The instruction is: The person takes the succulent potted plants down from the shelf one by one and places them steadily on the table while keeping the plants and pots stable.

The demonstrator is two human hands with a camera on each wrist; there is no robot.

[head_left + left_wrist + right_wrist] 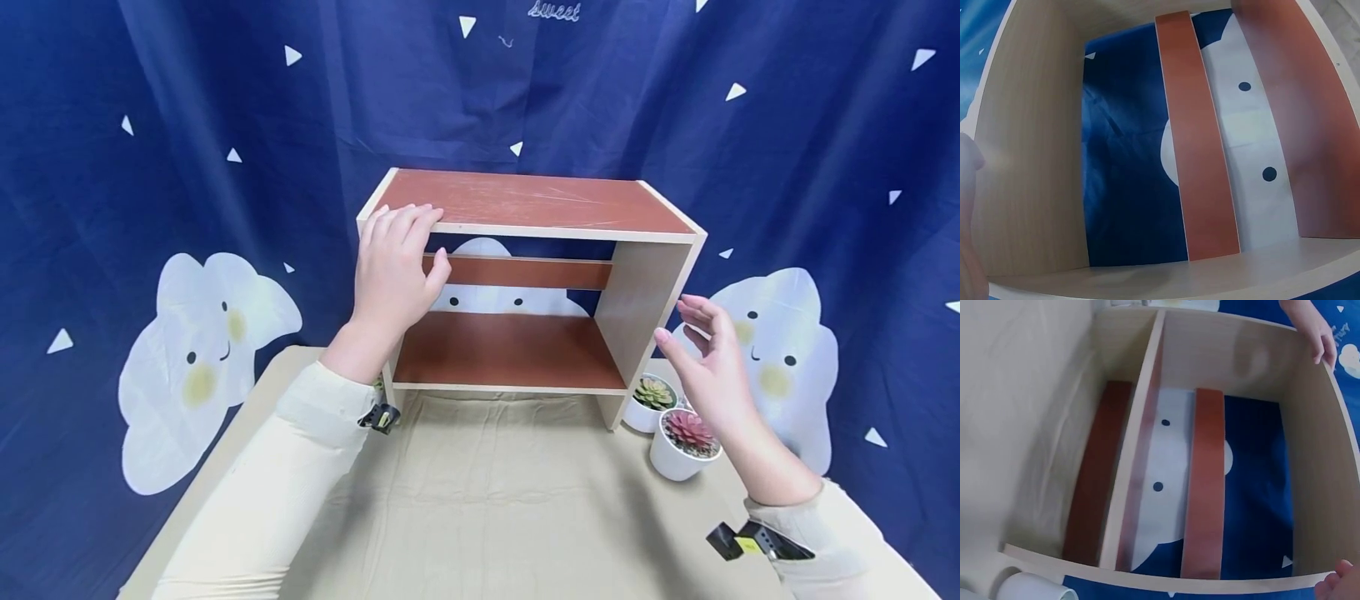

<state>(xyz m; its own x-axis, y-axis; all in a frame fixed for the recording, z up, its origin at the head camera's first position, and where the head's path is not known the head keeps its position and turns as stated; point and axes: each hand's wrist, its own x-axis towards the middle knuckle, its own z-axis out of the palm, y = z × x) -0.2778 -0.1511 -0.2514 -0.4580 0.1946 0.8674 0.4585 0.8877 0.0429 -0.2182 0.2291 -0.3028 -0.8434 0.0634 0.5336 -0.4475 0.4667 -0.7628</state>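
Note:
A small two-tier wooden shelf (510, 350) with pale side panels and red-brown boards stands upright on the table. My left hand (396, 271) rests on its top front-left corner, fingers lying over the top board and thumb spread in front of the opening. Beside the right side panel (647, 292) is my right hand (716, 367), its fingers loosely bent and holding nothing. Whether its fingertips touch the panel I cannot tell. In the right wrist view, fingertips (1335, 581) show near the panel's edge.
Just right of the shelf are a white pot with a green succulent (654, 392) and another with a red succulent (688, 433). A beige cloth (495, 500) covers the table. Behind hangs a dark blue curtain (225, 200) with white clouds and triangles.

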